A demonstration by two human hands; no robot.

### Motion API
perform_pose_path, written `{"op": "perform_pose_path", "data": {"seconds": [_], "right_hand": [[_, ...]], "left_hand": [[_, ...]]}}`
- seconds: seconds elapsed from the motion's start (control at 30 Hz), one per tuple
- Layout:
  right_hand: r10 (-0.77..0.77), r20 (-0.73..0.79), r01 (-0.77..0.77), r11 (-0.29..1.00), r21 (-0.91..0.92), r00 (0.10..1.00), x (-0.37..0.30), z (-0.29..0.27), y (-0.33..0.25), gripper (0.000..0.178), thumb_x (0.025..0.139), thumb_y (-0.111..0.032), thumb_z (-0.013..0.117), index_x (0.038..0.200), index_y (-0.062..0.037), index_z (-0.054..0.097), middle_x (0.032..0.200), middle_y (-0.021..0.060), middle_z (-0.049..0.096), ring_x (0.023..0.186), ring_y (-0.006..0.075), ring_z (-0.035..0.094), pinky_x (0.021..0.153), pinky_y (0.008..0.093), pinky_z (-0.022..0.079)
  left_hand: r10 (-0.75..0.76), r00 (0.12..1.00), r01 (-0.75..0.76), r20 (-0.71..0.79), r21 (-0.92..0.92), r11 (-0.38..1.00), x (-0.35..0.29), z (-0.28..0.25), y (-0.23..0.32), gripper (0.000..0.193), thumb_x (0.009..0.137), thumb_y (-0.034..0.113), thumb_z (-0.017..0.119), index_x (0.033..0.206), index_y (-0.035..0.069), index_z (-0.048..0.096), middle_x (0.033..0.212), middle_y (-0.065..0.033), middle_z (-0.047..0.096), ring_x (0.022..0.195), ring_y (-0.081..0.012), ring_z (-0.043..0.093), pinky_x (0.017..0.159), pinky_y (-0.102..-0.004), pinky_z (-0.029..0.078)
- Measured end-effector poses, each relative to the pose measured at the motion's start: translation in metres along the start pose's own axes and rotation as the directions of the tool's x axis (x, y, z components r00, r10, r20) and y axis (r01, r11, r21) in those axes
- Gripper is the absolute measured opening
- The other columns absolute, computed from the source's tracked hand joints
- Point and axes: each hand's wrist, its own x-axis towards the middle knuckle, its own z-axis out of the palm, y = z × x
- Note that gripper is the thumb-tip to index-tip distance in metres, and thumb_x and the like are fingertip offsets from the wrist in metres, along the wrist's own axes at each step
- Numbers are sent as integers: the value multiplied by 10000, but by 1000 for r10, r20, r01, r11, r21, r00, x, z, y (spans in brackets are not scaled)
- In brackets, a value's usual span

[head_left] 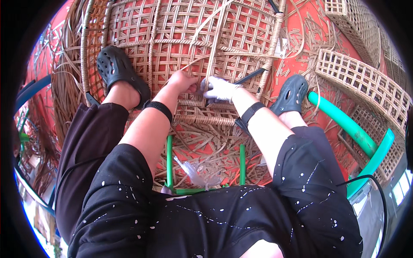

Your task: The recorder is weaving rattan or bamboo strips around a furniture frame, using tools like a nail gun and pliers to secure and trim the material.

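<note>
A large woven rattan panel (180, 21), with an open grid weave and wrapped rims, lies in front of me between my feet. My bare left hand (182, 81) is closed at its near part, fingers pinched on a thin rattan strip (195, 62) that loops up from the weave. Right beside it is my right hand (220, 89) in a white glove, its fingers curled down against the weave close to the left fingertips. What the gloved fingers grip, if anything, is hidden. A dark flat bar (251, 76) shows at the panel's right, next to the glove.
Woven rattan pieces (365, 79) stand at the right, near a green curved tube (344, 124). Long loose rattan strips (71, 64) are heaped at the left. Cut scraps (206, 146) litter the red floor. My dark clogs (121, 71) flank the panel; green stool legs (169, 159) show below.
</note>
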Motion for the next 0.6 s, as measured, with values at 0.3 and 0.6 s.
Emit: {"op": "perform_pose_path", "data": {"seconds": [0.3,0.6], "right_hand": [[-121,-264,-135,620,-773,957,-25,12,-8,349,769,-243,602,1048,-58,504,979,183,609,924,334,589,804,401,462],[-221,-379,104,947,-305,898,-56,21,-70,130,804,-175,604,848,-57,572,700,18,572,607,105,533,536,248,431]], "left_hand": [[57,994,-69,95,130,989,-2,27,3,266,844,222,551,901,-22,641,772,-79,666,675,-143,656,604,-261,513],[153,987,-157,56,88,984,-19,55,-27,253,721,192,621,919,36,644,748,-76,646,683,-182,618,660,-299,488]]}}
